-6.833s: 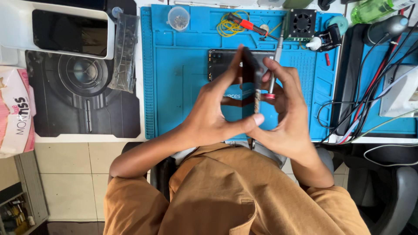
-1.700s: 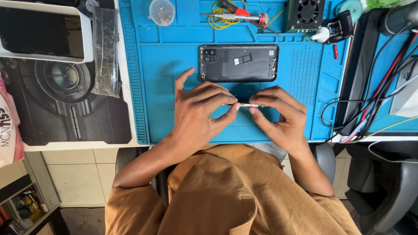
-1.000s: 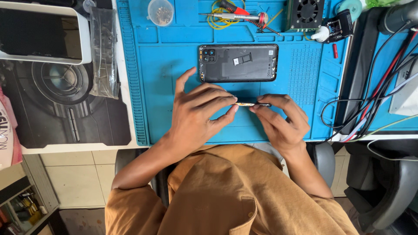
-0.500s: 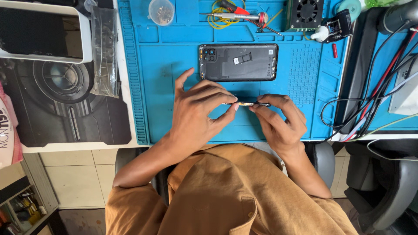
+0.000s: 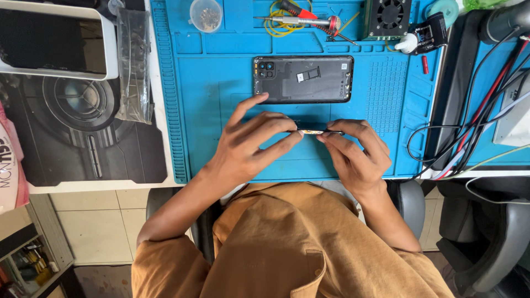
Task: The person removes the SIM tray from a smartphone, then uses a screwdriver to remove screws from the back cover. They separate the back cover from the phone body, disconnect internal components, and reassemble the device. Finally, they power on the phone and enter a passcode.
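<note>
Both hands, left hand [image 5: 243, 149] and right hand [image 5: 353, 152], pinch a small thin part [image 5: 313, 132] between fingertips just above the blue mat [image 5: 221, 83], near the opened phone [image 5: 302, 79]; a loosened grip could drop it among the desk clutter.

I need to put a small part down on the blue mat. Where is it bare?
Bare: the blue silicone mat between its ribbed left edge and the dark opened phone; also the studded patch right of the phone. Crowded: the top strip with screwdriver and small fan, and the cables at right.
</note>
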